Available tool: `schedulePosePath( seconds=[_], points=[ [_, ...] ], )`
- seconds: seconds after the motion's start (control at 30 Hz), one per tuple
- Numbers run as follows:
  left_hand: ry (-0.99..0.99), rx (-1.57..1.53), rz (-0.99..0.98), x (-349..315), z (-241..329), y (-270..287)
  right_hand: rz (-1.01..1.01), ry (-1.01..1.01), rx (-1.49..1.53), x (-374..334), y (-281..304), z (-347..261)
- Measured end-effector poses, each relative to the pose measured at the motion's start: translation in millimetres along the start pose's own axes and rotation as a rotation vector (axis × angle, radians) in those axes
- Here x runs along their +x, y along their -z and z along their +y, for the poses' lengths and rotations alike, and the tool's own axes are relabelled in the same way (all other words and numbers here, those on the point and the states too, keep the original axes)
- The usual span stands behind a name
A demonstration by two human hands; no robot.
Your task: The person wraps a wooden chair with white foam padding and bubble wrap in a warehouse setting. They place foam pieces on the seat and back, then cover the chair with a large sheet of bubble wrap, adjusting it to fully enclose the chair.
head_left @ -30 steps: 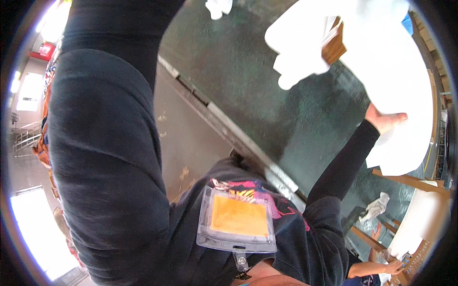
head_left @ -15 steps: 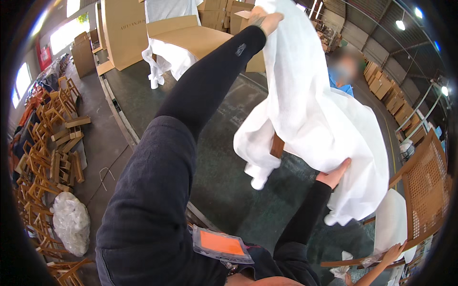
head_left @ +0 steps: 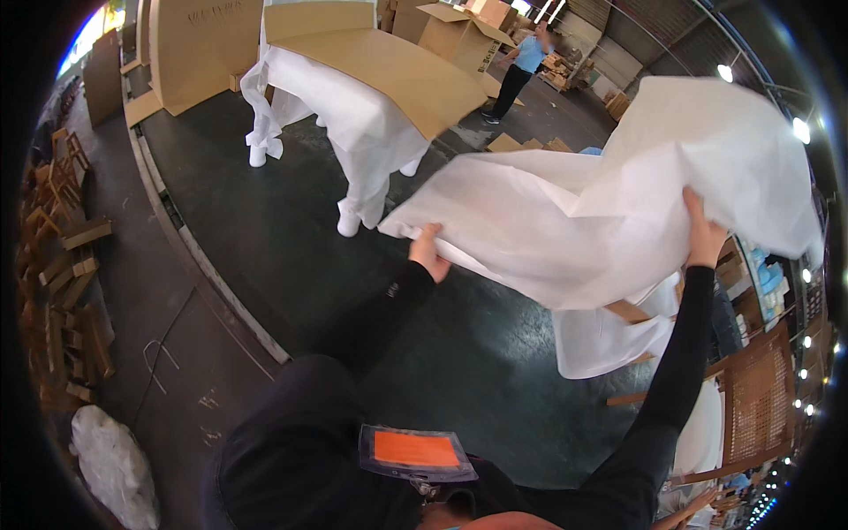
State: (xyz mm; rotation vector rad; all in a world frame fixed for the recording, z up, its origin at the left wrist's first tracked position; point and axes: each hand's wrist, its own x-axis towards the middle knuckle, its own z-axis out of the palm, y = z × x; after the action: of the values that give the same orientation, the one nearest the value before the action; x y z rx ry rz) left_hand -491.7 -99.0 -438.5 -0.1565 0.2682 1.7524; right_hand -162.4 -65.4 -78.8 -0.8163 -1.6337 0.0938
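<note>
A large white sheet [head_left: 530, 221] of thin, cloth-like wrapping hangs spread in the air in front of me. My left hand [head_left: 428, 253] is closed on its near left edge. My right hand [head_left: 704, 231] grips the sheet farther right, with the fingers mostly hidden by the white material. Beneath the sheet, a piece of brown wood [head_left: 629, 311] shows beside more white wrapping [head_left: 601, 349]. Most of that wooden item is covered, so I cannot tell its kind.
At the far left stands furniture wrapped in white [head_left: 353, 132], topped by a cardboard sheet [head_left: 380, 66]. A cane-backed chair [head_left: 755, 397] is at right, a co-worker's hand [head_left: 693, 511] below it. Wooden frames [head_left: 66, 309] and plastic [head_left: 110, 459] lie left. A person [head_left: 523, 66] stands beyond.
My left hand has come down from high up, and my right hand has risen and moved right. The sheet, earlier hanging in folds, now stretches sideways. My view has shifted.
</note>
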Motion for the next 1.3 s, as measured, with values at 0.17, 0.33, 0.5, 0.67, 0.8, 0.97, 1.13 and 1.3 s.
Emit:
schedulePosePath(
  seconds=[0.17,0.33,0.5,0.67,0.8,0.97,1.13,1.3],
  points=[
    [0.11,-0.304,-0.025,66.4,53.6,-13.5,-0.28,0.123,-0.421,126.8,-218.4,-107.6],
    [0.259,-0.61,-0.002,117.8,100.0,-41.0,-0.381,0.425,-0.875,180.3,-477.4,-197.3],
    [0.215,-0.898,0.019,182.1,143.1,-18.0,-0.639,0.571,-0.621,105.8,-699.0,-253.5],
    [0.09,-0.878,0.04,228.1,162.0,49.3,-0.364,0.836,-0.691,28.3,-774.2,-198.1],
    [-0.025,-0.842,0.113,252.6,184.4,63.1,-0.451,0.832,-0.578,9.3,-785.3,-218.7],
    [0.689,-0.169,-0.027,207.9,223.6,93.1,-0.482,0.713,-0.611,6.8,-765.3,-193.0],
    [-0.554,0.98,0.498,203.1,292.7,99.7,-0.629,0.689,-0.591,29.3,-756.8,-199.1],
    [-0.841,1.4,-0.475,260.6,350.7,19.9,-0.673,0.673,-0.787,38.7,-728.7,-199.1]
  ],
)
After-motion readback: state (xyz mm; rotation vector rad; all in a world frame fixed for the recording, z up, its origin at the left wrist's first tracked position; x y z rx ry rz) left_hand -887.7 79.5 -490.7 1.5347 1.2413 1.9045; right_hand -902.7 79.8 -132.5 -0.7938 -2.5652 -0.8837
